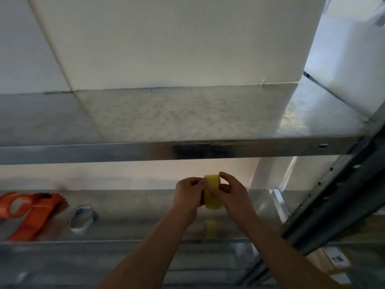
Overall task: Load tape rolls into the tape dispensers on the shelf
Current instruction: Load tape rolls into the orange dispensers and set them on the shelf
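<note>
Above the metal shelf [145, 233], right of its middle, I see the left hand [188, 191] and right hand [234, 193] both pinching a yellow tape roll [213, 202], seemingly finding its loose end. Next, I judge, it goes to the orange dispenser [37, 209] near the shelf's left edge.

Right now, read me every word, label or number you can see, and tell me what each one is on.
White label, lower right below the shelf: a few dark handwritten characters, turned and too blurred to read for sure.
Yellow tape roll: no text shows.
Orange tape dispenser: no text shows.
Clear tape roll: too blurred to tell whether it bears any print.
</note>
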The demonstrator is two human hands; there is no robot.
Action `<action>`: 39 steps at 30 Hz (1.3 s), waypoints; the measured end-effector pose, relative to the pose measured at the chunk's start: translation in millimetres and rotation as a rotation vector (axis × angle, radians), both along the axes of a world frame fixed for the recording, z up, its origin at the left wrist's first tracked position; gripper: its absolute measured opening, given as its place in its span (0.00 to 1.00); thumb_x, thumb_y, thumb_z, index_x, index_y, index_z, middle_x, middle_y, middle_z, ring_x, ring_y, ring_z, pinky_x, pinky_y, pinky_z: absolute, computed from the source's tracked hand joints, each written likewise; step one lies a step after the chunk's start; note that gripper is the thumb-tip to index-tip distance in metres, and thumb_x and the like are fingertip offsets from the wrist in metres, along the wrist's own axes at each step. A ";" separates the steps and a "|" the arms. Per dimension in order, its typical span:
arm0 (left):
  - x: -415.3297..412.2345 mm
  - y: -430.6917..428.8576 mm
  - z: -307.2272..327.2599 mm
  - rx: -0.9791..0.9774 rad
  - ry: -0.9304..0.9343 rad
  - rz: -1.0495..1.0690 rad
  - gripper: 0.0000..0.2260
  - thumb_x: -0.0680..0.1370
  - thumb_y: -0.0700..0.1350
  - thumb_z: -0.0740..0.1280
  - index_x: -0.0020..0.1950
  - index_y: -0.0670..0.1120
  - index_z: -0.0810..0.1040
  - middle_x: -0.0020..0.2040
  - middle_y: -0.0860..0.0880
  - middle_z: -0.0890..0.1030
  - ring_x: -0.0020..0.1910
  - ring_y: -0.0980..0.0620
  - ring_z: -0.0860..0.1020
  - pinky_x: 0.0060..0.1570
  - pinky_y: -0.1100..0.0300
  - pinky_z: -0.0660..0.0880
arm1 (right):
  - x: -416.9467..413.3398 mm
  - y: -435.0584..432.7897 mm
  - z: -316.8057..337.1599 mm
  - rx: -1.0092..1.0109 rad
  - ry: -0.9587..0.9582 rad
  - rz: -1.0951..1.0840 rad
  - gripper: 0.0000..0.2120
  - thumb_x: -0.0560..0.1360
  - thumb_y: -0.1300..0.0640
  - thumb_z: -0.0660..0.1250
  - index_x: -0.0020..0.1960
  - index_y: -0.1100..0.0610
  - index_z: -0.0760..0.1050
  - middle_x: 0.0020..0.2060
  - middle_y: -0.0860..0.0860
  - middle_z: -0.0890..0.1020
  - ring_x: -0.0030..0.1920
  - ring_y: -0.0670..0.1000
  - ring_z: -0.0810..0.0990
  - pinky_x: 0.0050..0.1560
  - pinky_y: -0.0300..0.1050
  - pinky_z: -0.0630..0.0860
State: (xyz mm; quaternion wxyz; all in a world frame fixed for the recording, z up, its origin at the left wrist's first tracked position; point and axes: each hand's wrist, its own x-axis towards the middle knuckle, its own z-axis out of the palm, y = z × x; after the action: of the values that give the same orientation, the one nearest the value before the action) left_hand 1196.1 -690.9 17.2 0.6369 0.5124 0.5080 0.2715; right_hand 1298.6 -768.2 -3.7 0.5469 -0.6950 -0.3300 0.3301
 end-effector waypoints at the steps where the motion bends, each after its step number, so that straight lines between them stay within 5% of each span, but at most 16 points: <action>1: -3.6 2.4 0.4 -0.063 -0.044 0.043 0.03 0.79 0.42 0.67 0.48 0.45 0.81 0.48 0.41 0.83 0.47 0.42 0.82 0.48 0.47 0.82 | -3.6 2.6 0.8 0.007 -0.020 0.021 0.28 0.73 0.56 0.73 0.70 0.52 0.69 0.57 0.47 0.78 0.52 0.46 0.79 0.40 0.31 0.77; 7: -30.1 11.3 0.0 -0.106 -0.155 0.037 0.11 0.77 0.38 0.68 0.60 0.39 0.79 0.52 0.40 0.83 0.51 0.42 0.83 0.52 0.47 0.81 | -28.8 14.0 5.2 -0.006 -0.142 0.026 0.02 0.76 0.54 0.70 0.47 0.50 0.77 0.41 0.45 0.82 0.41 0.45 0.80 0.36 0.29 0.75; 10: -46.7 12.3 -2.9 0.036 -0.067 -0.013 0.15 0.76 0.38 0.70 0.63 0.41 0.79 0.52 0.45 0.84 0.51 0.47 0.82 0.54 0.50 0.81 | -47.6 18.4 6.1 0.001 -0.061 0.013 0.04 0.76 0.49 0.69 0.44 0.47 0.76 0.42 0.46 0.82 0.43 0.49 0.81 0.42 0.43 0.82; 13: -70.4 15.1 -2.3 0.107 -0.027 -0.010 0.14 0.77 0.43 0.70 0.63 0.45 0.80 0.53 0.50 0.83 0.51 0.52 0.81 0.52 0.55 0.80 | -72.6 23.5 10.1 0.005 0.096 0.007 0.07 0.77 0.49 0.67 0.53 0.49 0.76 0.50 0.46 0.80 0.50 0.51 0.81 0.46 0.50 0.84; 19: -132.6 27.6 0.3 0.152 -0.016 0.034 0.13 0.76 0.40 0.71 0.60 0.45 0.81 0.47 0.52 0.84 0.46 0.53 0.82 0.48 0.56 0.82 | -129.7 40.5 20.3 -0.022 0.195 -0.013 0.07 0.79 0.49 0.65 0.53 0.50 0.79 0.51 0.52 0.82 0.50 0.56 0.82 0.40 0.49 0.83; 25: -197.7 50.9 5.4 -0.022 -0.144 0.182 0.10 0.75 0.37 0.71 0.56 0.39 0.82 0.48 0.40 0.84 0.48 0.42 0.84 0.47 0.46 0.82 | -193.8 51.1 33.3 0.011 0.014 0.195 0.06 0.77 0.59 0.68 0.47 0.49 0.80 0.45 0.51 0.85 0.45 0.54 0.83 0.37 0.52 0.82; 31: -271.0 50.6 12.0 0.065 -0.186 0.166 0.10 0.75 0.38 0.71 0.56 0.41 0.81 0.46 0.45 0.85 0.45 0.49 0.84 0.44 0.58 0.82 | -262.1 64.5 34.9 0.037 0.072 0.114 0.06 0.77 0.54 0.69 0.46 0.56 0.82 0.42 0.55 0.84 0.42 0.56 0.83 0.31 0.47 0.81; 35: -317.8 47.2 7.9 0.141 -0.109 0.080 0.14 0.74 0.37 0.72 0.60 0.42 0.81 0.46 0.45 0.84 0.47 0.47 0.83 0.51 0.52 0.82 | -306.6 76.7 33.3 0.007 0.123 0.065 0.08 0.77 0.54 0.68 0.43 0.56 0.81 0.40 0.56 0.83 0.40 0.55 0.81 0.31 0.45 0.79; 39: -360.0 53.0 8.8 0.126 -0.118 0.175 0.09 0.76 0.33 0.68 0.55 0.42 0.80 0.50 0.40 0.81 0.45 0.48 0.80 0.43 0.58 0.80 | -343.4 86.2 26.9 -0.011 0.185 0.165 0.10 0.78 0.53 0.65 0.44 0.57 0.81 0.42 0.60 0.81 0.41 0.56 0.81 0.32 0.47 0.78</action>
State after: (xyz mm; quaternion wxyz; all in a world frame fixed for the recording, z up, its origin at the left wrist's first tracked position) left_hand 836.2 -637.9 26.0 0.6063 0.4882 0.4943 0.3870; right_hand 955.3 -681.9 23.2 0.5422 -0.6351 -0.3322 0.4384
